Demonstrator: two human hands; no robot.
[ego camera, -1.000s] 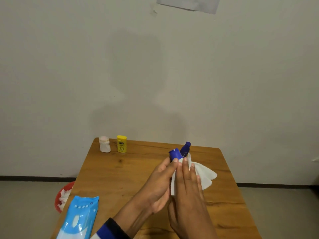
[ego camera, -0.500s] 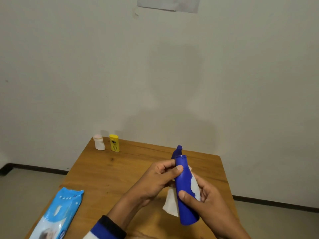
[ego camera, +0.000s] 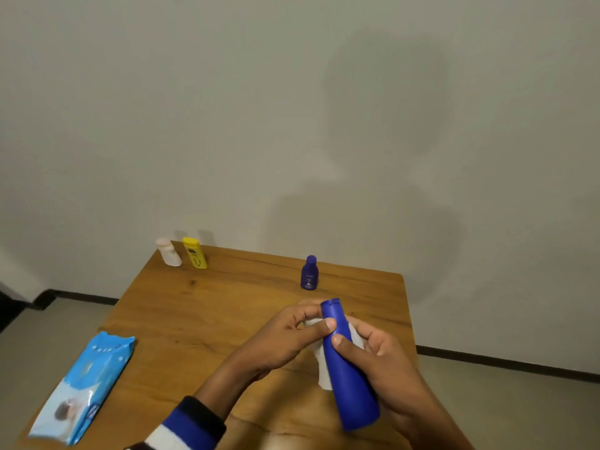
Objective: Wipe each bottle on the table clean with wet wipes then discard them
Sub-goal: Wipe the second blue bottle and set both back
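Four bottles: three [ego camera: 309, 273] standing on the table [ego camera: 201, 319], one [ego camera: 349, 368] with a wipe [ego camera: 323, 368] gripped by both hands' fingers [ego camera: 316, 329].

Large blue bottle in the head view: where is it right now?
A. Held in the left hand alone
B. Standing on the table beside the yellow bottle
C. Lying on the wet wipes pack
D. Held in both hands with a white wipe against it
D. The large blue bottle is off the table, in the grip of the left hand and right hand, with the white wipe against it.
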